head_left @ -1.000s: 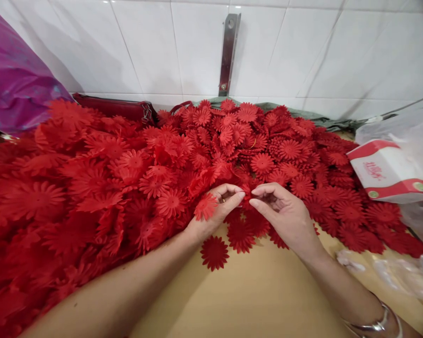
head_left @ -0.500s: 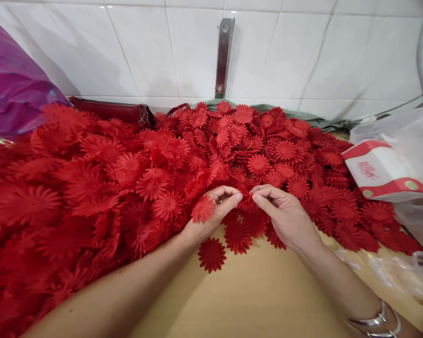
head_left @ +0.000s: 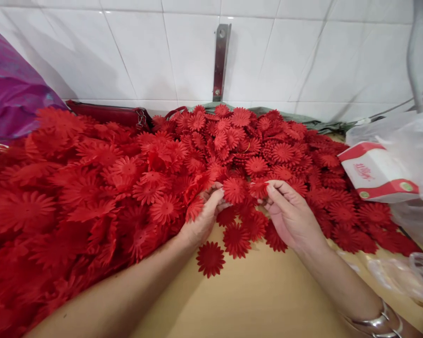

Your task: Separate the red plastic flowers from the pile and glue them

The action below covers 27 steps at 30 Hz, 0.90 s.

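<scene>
A big heap of red daisy-shaped flower pieces (head_left: 102,178) covers the wooden table (head_left: 254,295) from the left edge to the right. At the heap's near edge, my left hand (head_left: 202,218) pinches one red flower piece (head_left: 233,189) between thumb and fingers. My right hand (head_left: 291,213) is just to its right, and its fingertips grip another red flower piece (head_left: 259,188) close to the first one. A single loose flower (head_left: 210,258) lies flat on the table below my left hand. A silver bangle (head_left: 375,324) is on my right wrist.
A red-and-white box (head_left: 377,173) in a clear plastic bag sits at the right. More clear plastic (head_left: 405,274) lies at the right front. A purple bag (head_left: 10,94) is at the far left, a dark red purse (head_left: 109,114) by the tiled wall, and a metal bracket (head_left: 218,58) above.
Both hands have lifted slightly into the heap. The left hand now holds a flower up by its fingertips, and the right hand has taken hold of a flower piece beside it.
</scene>
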Each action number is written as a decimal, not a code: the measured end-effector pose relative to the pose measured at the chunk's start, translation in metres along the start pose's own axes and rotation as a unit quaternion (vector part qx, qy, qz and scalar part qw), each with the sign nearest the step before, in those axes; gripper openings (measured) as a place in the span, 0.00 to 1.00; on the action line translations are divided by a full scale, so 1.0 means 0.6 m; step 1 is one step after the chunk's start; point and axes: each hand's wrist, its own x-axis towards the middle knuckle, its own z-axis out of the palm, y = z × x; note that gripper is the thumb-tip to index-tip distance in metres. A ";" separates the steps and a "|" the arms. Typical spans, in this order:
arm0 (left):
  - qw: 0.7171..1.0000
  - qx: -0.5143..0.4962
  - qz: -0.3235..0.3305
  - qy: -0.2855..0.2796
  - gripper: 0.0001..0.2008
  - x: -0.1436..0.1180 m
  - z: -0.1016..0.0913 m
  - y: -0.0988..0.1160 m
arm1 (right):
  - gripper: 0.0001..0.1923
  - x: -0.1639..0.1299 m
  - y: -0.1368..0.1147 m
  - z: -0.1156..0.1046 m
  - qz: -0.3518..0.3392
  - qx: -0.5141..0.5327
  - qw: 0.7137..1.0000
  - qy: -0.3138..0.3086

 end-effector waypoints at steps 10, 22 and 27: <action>1.000 0.008 0.008 -0.019 0.26 0.001 0.006 0.003 | 0.19 0.003 -0.001 0.000 0.033 0.038 0.998 0.039; 0.998 0.052 0.018 -0.032 0.25 0.000 0.003 0.001 | 0.07 -0.015 -0.006 -0.010 -0.108 -0.211 0.970 -0.059; 0.995 0.048 0.071 -0.042 0.25 -0.001 0.004 0.002 | 0.12 -0.046 -0.028 0.009 -0.138 -0.333 0.878 -0.314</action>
